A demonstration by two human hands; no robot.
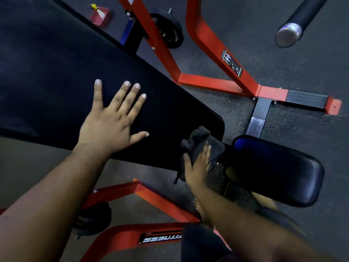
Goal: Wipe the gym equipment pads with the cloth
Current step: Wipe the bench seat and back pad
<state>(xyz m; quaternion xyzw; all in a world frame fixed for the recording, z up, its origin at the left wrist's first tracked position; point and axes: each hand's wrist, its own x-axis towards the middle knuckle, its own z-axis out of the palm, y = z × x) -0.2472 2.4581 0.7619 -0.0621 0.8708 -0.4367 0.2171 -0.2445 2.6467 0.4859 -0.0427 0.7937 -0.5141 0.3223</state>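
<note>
Pressing the dark cloth (203, 146) with my right hand (197, 168), fingers flat over it rather than balled up, so it's pinned under the palm at the lower corner of the long back pad (66, 72). Cloth is bunched, part of it hanging off the pad edge toward the gap before the seat pad (277, 171). Left hand (111, 120) is empty, splayed flat on the back pad, bracing only. Step in hand, as I read it: wiping the bottom end of the back pad, cloth right at the corner. Can't tell from the dim surface which areas are already wiped; no visible streaks. Next move likely needs either a sweep back up the pad toward my left hand, which would have to lift clear, or a hop across the gap to the seat pad. Cloth should be regathered first so the loose tail doesn't drag. Red frame (213, 82) sits beyond the pads, clear of the stroke.
</note>
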